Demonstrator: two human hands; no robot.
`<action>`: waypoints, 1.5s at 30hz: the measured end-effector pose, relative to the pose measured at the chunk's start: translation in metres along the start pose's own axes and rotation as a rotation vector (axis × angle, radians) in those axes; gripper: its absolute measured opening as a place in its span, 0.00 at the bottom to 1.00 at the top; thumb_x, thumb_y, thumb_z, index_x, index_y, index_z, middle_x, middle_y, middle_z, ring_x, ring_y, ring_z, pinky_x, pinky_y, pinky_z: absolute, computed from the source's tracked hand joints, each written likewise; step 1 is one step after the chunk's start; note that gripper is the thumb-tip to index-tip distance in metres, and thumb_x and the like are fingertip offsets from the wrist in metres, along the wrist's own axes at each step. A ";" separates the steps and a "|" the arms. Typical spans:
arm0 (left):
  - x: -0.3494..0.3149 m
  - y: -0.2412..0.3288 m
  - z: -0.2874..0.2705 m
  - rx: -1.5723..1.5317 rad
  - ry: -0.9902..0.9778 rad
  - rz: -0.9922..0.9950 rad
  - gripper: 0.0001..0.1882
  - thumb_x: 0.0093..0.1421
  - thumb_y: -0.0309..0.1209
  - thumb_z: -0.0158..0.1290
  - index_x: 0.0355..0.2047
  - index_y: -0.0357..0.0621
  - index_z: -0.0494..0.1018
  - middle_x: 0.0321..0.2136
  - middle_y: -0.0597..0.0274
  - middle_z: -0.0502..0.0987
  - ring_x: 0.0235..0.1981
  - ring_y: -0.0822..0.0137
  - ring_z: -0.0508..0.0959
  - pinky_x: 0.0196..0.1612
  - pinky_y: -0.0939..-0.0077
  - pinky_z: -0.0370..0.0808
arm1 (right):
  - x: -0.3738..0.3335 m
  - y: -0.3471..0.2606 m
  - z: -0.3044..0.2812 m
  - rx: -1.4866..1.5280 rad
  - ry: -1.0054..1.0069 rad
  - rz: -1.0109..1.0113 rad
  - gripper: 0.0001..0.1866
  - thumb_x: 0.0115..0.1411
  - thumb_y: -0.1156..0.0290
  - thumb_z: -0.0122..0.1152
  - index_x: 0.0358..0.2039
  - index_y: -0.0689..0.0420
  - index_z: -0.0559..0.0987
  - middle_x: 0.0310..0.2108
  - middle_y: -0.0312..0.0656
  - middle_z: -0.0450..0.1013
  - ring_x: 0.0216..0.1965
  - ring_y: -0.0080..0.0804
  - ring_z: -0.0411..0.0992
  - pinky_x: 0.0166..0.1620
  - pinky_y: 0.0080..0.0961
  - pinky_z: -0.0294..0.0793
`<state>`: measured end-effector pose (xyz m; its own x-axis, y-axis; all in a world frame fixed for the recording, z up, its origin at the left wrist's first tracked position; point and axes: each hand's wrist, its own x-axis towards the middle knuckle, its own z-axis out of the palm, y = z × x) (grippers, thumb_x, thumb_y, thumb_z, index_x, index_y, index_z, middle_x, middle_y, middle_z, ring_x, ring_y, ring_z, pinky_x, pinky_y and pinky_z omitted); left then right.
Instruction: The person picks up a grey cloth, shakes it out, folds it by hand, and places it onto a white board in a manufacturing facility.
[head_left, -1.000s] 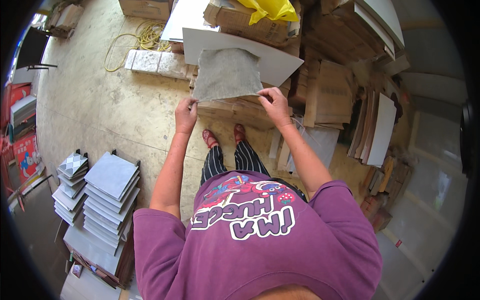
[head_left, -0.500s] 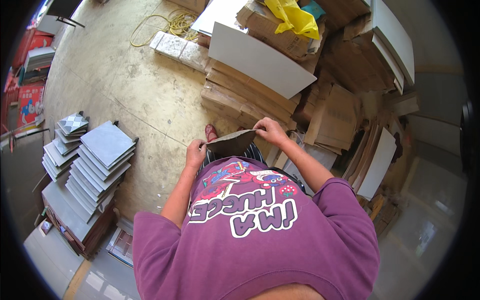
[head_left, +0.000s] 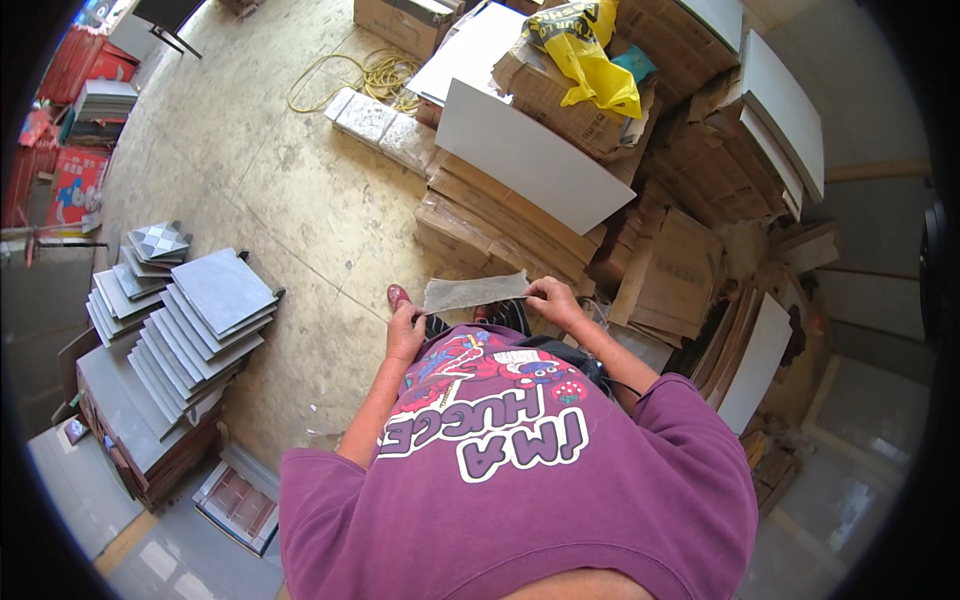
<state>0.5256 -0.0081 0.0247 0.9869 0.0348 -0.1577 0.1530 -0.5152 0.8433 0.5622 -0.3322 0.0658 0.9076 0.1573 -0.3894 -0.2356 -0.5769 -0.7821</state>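
Between my two hands, in front of my waist, a thin greyish rag-like cloth (head_left: 475,292) is stretched out, its pale face up and its edges ragged. My left hand (head_left: 406,328) pinches its left near corner between thumb and fingers. At the right end, my right hand (head_left: 552,302) grips the near corner in the same way. The far edge hangs free above my red shoes (head_left: 398,297), partly covering one of them.
Grey tiles (head_left: 222,290) stand stacked at the left on a pallet-like pile. Cardboard boxes (head_left: 500,240) and a leaning white panel (head_left: 530,155) rise ahead, topped by a yellow plastic bag (head_left: 590,60). A yellow hose (head_left: 385,75) lies coiled on the floor.
The cloth has swung up and away from me, from a dark hanging face to a flatter, pale one. Both hands keep hold of it. My view has shifted slightly and my feet have moved.
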 end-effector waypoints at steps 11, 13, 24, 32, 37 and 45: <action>0.047 -0.028 -0.078 -0.004 -0.024 -0.003 0.04 0.48 0.22 0.54 0.26 0.38 0.74 0.24 0.52 0.75 0.27 0.59 0.76 0.33 0.71 0.73 | 0.044 -0.070 0.049 -0.039 0.078 0.007 0.08 0.46 0.72 0.61 0.29 0.57 0.79 0.26 0.42 0.70 0.30 0.32 0.71 0.36 0.26 0.70; 0.054 -0.034 -0.103 -0.011 -0.036 0.011 0.03 0.49 0.21 0.54 0.27 0.38 0.73 0.25 0.53 0.75 0.26 0.61 0.77 0.31 0.73 0.73 | 0.050 -0.087 0.067 -0.026 0.061 0.033 0.07 0.46 0.72 0.61 0.28 0.56 0.79 0.26 0.41 0.70 0.30 0.31 0.71 0.36 0.25 0.70; 0.097 -0.099 -0.227 0.013 -0.007 0.008 0.03 0.50 0.22 0.54 0.28 0.38 0.74 0.25 0.57 0.76 0.25 0.68 0.76 0.31 0.77 0.73 | 0.107 -0.172 0.161 0.045 0.002 0.058 0.08 0.46 0.72 0.61 0.29 0.58 0.79 0.26 0.42 0.70 0.30 0.30 0.71 0.36 0.24 0.71; 0.114 -0.122 -0.242 -0.048 0.014 -0.054 0.04 0.48 0.21 0.54 0.27 0.39 0.74 0.24 0.55 0.75 0.26 0.63 0.77 0.31 0.74 0.73 | 0.146 -0.208 0.169 -0.013 -0.036 -0.035 0.07 0.46 0.73 0.61 0.29 0.57 0.78 0.26 0.41 0.71 0.30 0.30 0.71 0.35 0.25 0.71; 0.148 -0.120 -0.248 -0.068 -0.006 -0.064 0.04 0.49 0.22 0.53 0.27 0.39 0.74 0.26 0.54 0.75 0.26 0.62 0.77 0.31 0.73 0.73 | 0.195 -0.223 0.163 0.046 -0.066 -0.042 0.07 0.45 0.73 0.62 0.28 0.57 0.78 0.26 0.41 0.71 0.29 0.30 0.71 0.34 0.25 0.71; 0.224 -0.094 -0.284 0.020 0.026 -0.063 0.04 0.50 0.22 0.53 0.28 0.39 0.74 0.26 0.54 0.75 0.27 0.61 0.77 0.32 0.73 0.73 | 0.283 -0.263 0.143 -0.005 -0.041 -0.110 0.08 0.46 0.72 0.62 0.28 0.58 0.79 0.26 0.42 0.71 0.29 0.31 0.71 0.35 0.25 0.71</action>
<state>0.7471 0.2912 0.0563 0.9764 0.0899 -0.1966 0.2141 -0.5283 0.8217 0.8312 -0.0214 0.0924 0.9129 0.2521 -0.3209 -0.1336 -0.5585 -0.8187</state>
